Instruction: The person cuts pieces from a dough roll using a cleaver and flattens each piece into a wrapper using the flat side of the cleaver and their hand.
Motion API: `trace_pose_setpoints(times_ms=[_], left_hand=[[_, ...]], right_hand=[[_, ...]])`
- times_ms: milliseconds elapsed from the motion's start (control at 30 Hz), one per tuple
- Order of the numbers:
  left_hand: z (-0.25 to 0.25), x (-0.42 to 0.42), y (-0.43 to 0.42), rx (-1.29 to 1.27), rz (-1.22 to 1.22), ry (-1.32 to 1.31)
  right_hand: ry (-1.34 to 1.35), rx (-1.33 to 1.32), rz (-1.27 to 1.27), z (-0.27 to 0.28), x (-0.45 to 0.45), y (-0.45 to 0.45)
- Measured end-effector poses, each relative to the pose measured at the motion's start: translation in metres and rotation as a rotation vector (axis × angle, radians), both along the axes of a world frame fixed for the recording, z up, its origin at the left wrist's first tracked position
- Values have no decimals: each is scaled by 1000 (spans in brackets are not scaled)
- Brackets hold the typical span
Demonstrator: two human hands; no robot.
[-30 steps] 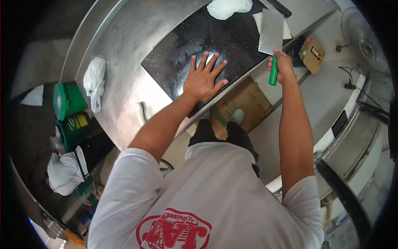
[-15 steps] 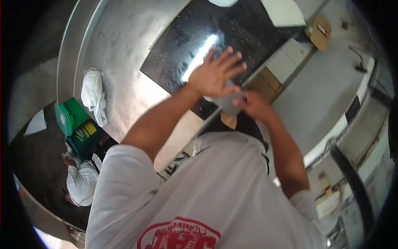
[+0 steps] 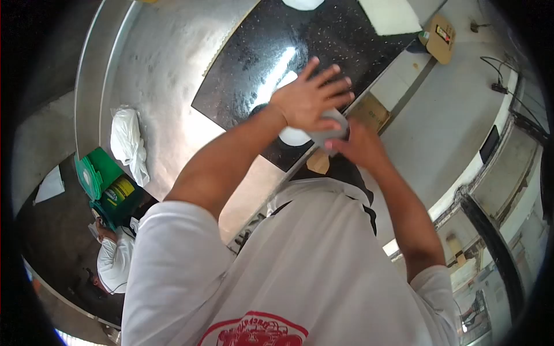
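My left hand [image 3: 311, 102] is spread wide, palm down and fingers apart, above the black speckled slab [image 3: 231, 86]. It holds nothing that I can see. My right hand [image 3: 363, 144] grips a flat grey scraper-like piece [image 3: 331, 131], which lies partly under the left thumb. Beneath the left hand, a white round piece [image 3: 293, 137] shows below the wrist, and white also shows above its back; the middle is hidden.
At the slab's far edge are a white piece [image 3: 303, 3] and a white sheet [image 3: 392, 16]. A white plastic bag [image 3: 128, 141] lies on the metal counter [image 3: 156, 75]. On the left, another person [image 3: 115, 259] is beside a green bin [image 3: 118, 190]. A cardboard piece [image 3: 441, 37] is at upper right.
My left hand has shifted slightly right, uncovering more of the white piece below its wrist. The right hand still grips the grey piece. The view has tilted slightly.
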State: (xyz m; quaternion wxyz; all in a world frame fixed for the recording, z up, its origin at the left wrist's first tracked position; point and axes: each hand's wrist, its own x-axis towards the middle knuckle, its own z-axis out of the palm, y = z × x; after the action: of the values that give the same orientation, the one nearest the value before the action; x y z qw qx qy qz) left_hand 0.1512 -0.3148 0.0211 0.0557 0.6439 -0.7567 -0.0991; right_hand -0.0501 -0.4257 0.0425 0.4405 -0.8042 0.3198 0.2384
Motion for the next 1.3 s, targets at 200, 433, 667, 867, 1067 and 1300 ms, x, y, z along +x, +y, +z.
trace_pose_setpoints(times_ms=[200,433,667,867,1067,1300], left_hand=[[-4,-2,13,-79,31,34],[-1,-33,-4,-83,-46,66],[-2,-1,-12,-123,118,-10],[-11,-65,2,-35,-78,130],[-3,2,-47,-136,137,-73],[11,-51,43,151,45,76]], right_hand=[[-160,133,-36,-6,-22,23],[85,-43,14,15,-30,6],[-120,10,91,5,-12,-10],[20,27,-1,-4,-55,5],[-30,-80,117,30,22,-55],[-177,197,15,-11,-48,27]])
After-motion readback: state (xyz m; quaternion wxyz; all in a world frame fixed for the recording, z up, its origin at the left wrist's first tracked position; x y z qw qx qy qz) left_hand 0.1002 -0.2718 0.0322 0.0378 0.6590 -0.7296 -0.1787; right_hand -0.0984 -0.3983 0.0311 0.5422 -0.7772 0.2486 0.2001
